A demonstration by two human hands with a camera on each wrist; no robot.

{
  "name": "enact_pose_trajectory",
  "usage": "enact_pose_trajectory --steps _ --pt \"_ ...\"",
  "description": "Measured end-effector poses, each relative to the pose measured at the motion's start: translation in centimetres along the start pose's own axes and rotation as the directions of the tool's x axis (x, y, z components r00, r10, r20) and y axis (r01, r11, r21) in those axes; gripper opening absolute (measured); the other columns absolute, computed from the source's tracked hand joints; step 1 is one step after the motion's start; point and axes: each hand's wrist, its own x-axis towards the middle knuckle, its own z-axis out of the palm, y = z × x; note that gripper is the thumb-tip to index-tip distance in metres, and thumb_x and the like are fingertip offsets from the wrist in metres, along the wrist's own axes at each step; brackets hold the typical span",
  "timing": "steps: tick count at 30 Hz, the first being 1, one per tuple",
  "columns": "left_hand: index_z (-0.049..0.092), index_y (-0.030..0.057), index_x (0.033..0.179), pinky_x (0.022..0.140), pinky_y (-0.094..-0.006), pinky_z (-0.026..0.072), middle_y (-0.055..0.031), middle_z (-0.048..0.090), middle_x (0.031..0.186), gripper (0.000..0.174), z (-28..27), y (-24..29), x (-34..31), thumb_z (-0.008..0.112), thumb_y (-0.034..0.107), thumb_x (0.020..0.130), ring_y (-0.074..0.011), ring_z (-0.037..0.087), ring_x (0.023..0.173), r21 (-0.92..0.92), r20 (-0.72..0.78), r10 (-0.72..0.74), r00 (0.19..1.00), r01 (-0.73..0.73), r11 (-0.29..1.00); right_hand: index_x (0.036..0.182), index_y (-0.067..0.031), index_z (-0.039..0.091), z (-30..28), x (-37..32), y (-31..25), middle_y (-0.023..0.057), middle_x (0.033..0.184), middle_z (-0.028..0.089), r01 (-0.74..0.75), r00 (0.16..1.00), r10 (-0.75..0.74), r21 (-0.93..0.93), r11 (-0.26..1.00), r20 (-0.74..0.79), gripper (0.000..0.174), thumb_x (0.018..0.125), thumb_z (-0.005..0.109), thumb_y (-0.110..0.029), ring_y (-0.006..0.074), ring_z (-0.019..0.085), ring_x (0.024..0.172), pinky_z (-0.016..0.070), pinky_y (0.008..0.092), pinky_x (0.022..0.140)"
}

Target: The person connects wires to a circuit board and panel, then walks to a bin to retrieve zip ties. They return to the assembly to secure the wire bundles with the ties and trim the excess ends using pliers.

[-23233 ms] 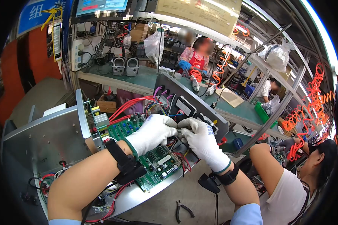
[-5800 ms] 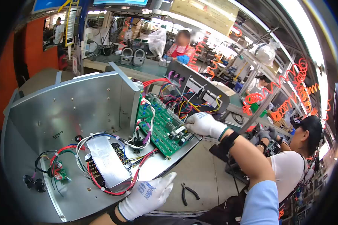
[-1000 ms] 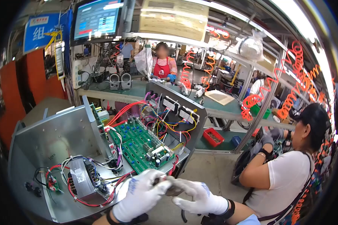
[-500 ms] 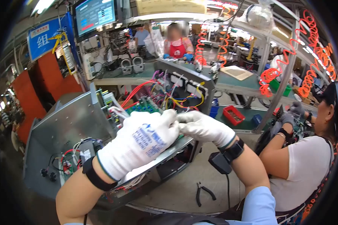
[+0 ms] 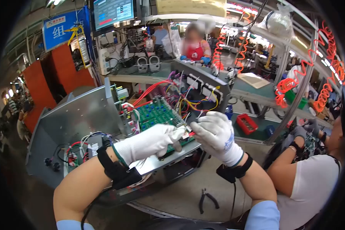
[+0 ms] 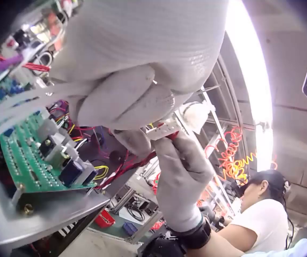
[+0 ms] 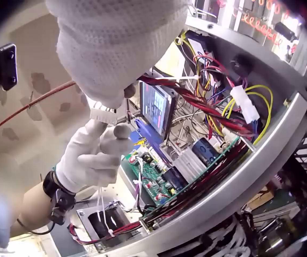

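Note:
My gloved left hand [image 5: 153, 142] pinches a small white plug connector [image 6: 163, 130] over the front edge of the green circuit board [image 5: 157, 115]. White cable ties [image 6: 19, 101] trail from under its curled fingers. Opposite it, the thumb and fingers of my gloved right hand [image 5: 217, 138] grip the wire end of the same connector. A twisted bundle of red and black wires [image 7: 207, 110] runs from there to the chassis. Part of the connector is hidden behind fingers in the head view.
The open metal chassis [image 5: 73, 119] surrounds the board, with loose coloured wires near its rear panel. Black-handled cutters [image 5: 207, 200] lie below at the front. A red parts bin [image 5: 246, 124] stands on the right shelf. Another person [image 5: 306, 172] works close by on the right.
One second ago both hands were low at the chassis front, around a dark object. They have risen to the board's edge, and the white connector now shows between them.

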Motion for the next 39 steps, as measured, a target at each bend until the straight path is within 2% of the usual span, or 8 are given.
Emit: enact_pose_trajectory --steps 7,10,14,21,25,31,38,39 --pt "0.065 0.0047 0.098 0.05 -0.0281 0.0402 -0.0078 0.067 0.079 0.039 0.2 0.1 0.8 0.053 0.041 0.095 -0.0121 0.049 0.051 0.033 -0.07 0.098 0.993 -0.096 0.995 0.108 -0.0082 0.068 -1.2 0.9 0.4 0.0052 0.092 0.066 -0.012 0.992 0.006 0.044 0.999 0.126 0.036 0.073 0.073 -0.015 0.0225 0.062 0.093 0.0487 0.0401 0.089" --pt "0.063 0.0073 0.093 0.059 -0.033 0.0501 -0.0098 0.066 0.08 0.018 0.0 0.7 0.7 0.064 0.023 0.085 -0.0225 0.067 0.069 0.893 -0.049 0.603 0.796 -0.236 0.384 0.121 -0.0032 0.062 -2.3 1.9 0.6 0.0145 0.106 0.065 -0.682 0.66 0.298 0.383 0.623 0.69 0.036 0.088 0.062 -0.015 0.0257 0.061 0.101 0.0472 0.0337 0.091" --pt "0.059 0.0055 0.101 0.05 -0.036 0.052 -0.0054 0.061 0.072 0.024 -0.6 3.1 -0.2 0.06 0.017 0.08 -0.0222 0.067 0.066 0.985 0.171 0.604 0.778 -0.148 -0.089 0.128 0.0003 0.056 -2.0 2.0 1.6 0.0055 0.115 0.063 -0.852 0.515 0.248 0.461 0.248 0.82 0.042 0.102 0.044 -0.032 0.0145 0.055 0.108 0.0405 0.0298 0.098" --pt "0.06 0.0031 0.091 0.048 -0.0362 0.0525 -0.0082 0.064 0.072 0.018 -0.1 3.3 -0.3 0.053 0.019 0.087 -0.0235 0.067 0.062 0.97 0.235 0.613 0.754 -0.145 -0.194 0.117 0.0008 0.059 -1.1 2.2 0.0 -0.0006 0.103 0.06 -0.798 0.489 0.34 0.57 -0.196 0.803 0.035 0.099 0.053 -0.028 0.0076 0.052 0.096 0.0415 0.0254 0.087" --pt "0.058 0.0041 0.107 0.042 -0.037 0.0509 -0.0047 0.062 0.074 0.024 -0.6 2.6 -0.4 0.054 0.017 0.087 -0.0205 0.065 0.054 0.981 0.194 0.704 0.683 -0.13 -0.143 0.109 0.0022 0.065 -1.6 2.3 1.0 0.0003 0.097 0.064 -0.895 0.382 0.535 0.447 0.009 0.754 0.028 0.094 0.061 -0.021 0.0071 0.056 0.089 0.0451 0.0236 0.08" --pt "0.058 0.0038 0.105 0.048 -0.0334 0.0477 -0.004 0.057 0.072 0.03 -2.2 4.0 -7.5 0.062 0.016 0.078 -0.0199 0.062 0.059 0.995 -0.066 0.725 0.685 0.098 -0.001 0.095 -0.0043 0.069 0.5 1.6 2.6 0.0154 0.087 0.065 -0.638 0.665 0.53 0.031 0.769 0.527 0.023 0.084 0.063 -0.024 0.033 0.063 0.087 0.0506 0.0384 0.078" --pt "0.062 -0.0017 0.106 0.046 -0.0366 0.0432 -0.0078 0.058 0.075 0.033 2.5 3.9 -17.2 0.064 0.02 0.081 -0.0208 0.058 0.055 0.997 -0.073 0.31 0.948 0.067 0.03 0.087 -0.0053 0.068 3.6 4.1 2.3 0.0161 0.082 0.064 -0.56 0.64 0.52 -0.119 0.82 0.567 0.026 0.088 0.057 -0.029 0.032 0.064 0.084 0.0501 0.0422 0.075" --pt "0.062 0.0075 0.116 0.057 -0.0368 0.0467 -0.0052 0.06 0.078 0.033 3.8 1.3 -18.2 0.063 0.02 0.086 -0.0188 0.061 0.066 0.992 -0.109 0.417 0.902 0.128 -0.02 0.093 -0.0025 0.068 3.1 5.3 2.2 0.0164 0.086 0.065 -0.602 0.469 0.566 -0.223 0.766 0.678 0.023 0.086 0.06 -0.022 0.033 0.064 0.084 0.0504 0.0392 0.074"
